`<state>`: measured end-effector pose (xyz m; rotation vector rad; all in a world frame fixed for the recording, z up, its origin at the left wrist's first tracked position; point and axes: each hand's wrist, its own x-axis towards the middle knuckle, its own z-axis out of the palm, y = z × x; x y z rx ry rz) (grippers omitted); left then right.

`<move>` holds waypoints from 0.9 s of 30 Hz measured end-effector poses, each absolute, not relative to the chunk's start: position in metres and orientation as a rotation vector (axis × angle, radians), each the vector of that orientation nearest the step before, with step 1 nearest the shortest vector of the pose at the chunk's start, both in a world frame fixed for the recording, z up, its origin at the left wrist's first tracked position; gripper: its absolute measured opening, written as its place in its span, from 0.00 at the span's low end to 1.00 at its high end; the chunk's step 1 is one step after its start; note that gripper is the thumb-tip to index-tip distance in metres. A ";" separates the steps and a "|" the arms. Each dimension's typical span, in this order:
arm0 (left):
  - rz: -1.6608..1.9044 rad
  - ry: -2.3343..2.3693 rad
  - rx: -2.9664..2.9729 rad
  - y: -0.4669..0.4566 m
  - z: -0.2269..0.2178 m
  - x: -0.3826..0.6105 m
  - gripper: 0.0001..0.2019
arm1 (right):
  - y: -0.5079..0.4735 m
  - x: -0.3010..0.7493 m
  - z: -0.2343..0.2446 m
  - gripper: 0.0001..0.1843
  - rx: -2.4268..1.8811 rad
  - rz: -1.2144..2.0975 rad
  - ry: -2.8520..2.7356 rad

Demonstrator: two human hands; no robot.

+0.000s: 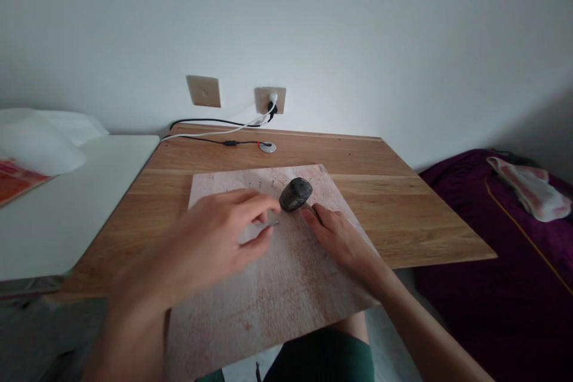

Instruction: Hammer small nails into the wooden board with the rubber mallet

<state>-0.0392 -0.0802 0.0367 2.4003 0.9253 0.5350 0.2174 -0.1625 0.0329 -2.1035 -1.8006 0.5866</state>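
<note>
My right hand [335,233] is wrapped round the handle of a hammer [295,194], whose dark, blunt head is tilted over the board. Left of the hammer head, my left hand [239,218] has its fingers bent, with a small nail [274,224] at the thumb tip. How the other fingers bear on that nail is partly hidden. Beneath both hands lies a pale, reddish-streaked wooden board [268,298]. Several small nails [260,184] stand in a row near the board's far edge, partly behind the hammer head.
The board rests on a wooden tabletop [380,209] and overhangs its front edge above my legs. Cables [215,131] run along the back to a wall socket [264,92]. A white surface [102,185] with a plastic bag [40,137] adjoins at left. Purple bedding [470,221] lies at right.
</note>
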 end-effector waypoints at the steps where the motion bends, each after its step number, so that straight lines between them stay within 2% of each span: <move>1: 0.472 0.912 2.484 -0.080 0.042 -0.033 0.11 | -0.162 0.217 0.033 0.19 -2.099 0.585 -1.802; 5: 0.136 0.883 2.725 -0.076 0.043 -0.009 0.12 | -0.162 0.217 0.032 0.19 -2.094 0.578 -1.801; 8: 0.078 0.837 2.820 -0.074 0.027 0.002 0.12 | -0.161 0.218 0.031 0.20 -2.088 0.573 -1.808; 14: 0.278 0.669 2.608 -0.044 0.016 -0.008 0.12 | -0.160 0.220 0.028 0.20 -2.079 0.570 -1.807; 19: 0.682 0.932 2.281 0.006 0.012 -0.033 0.07 | -0.160 0.221 0.026 0.20 -2.091 0.582 -1.788; 27: 0.805 1.009 2.122 0.016 -0.012 -0.046 0.05 | -0.160 0.222 0.023 0.20 -2.084 0.574 -1.794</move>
